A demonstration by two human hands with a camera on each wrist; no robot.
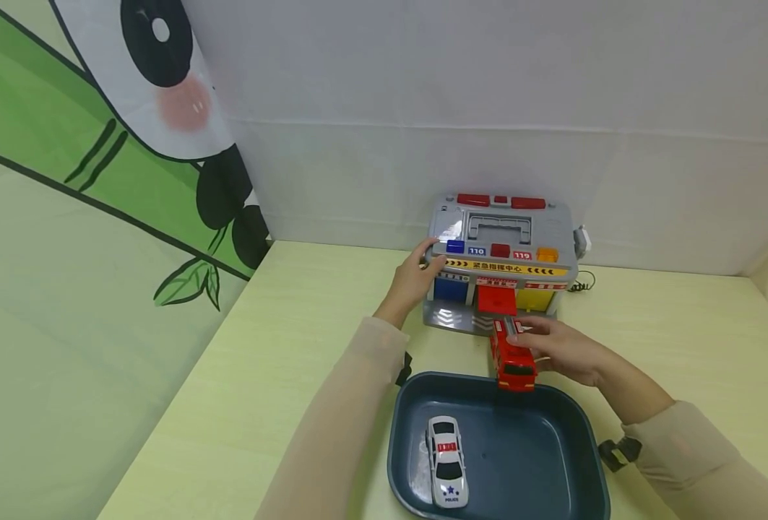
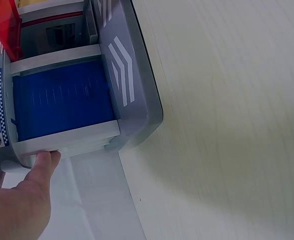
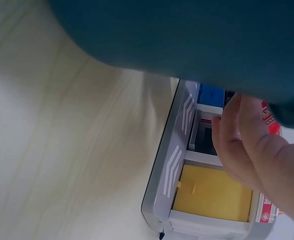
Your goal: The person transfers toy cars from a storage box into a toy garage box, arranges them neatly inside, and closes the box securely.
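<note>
A grey toy garage (image 1: 507, 270) stands against the back wall, with a blue door (image 2: 61, 100), a yellow door (image 3: 214, 192) and a red door (image 2: 5, 25). The red middle door is swung outward and up, baring the bay behind it. At the garage's left side, my left hand (image 1: 412, 282) grips its front corner. My right hand (image 1: 562, 347) holds a red toy fire truck (image 1: 512, 361) by its side, between the garage ramp and the tray. The truck's rear end is near the ramp; in the right wrist view the tray hides it.
A dark blue tray (image 1: 590, 440) lies in front of the garage, with a white toy police car (image 1: 447, 462) inside. A coiled black cord (image 1: 581, 283) and a white piece (image 1: 581, 241) are at the garage's right side. A panda-printed cloth (image 1: 162, 130) hangs at left.
</note>
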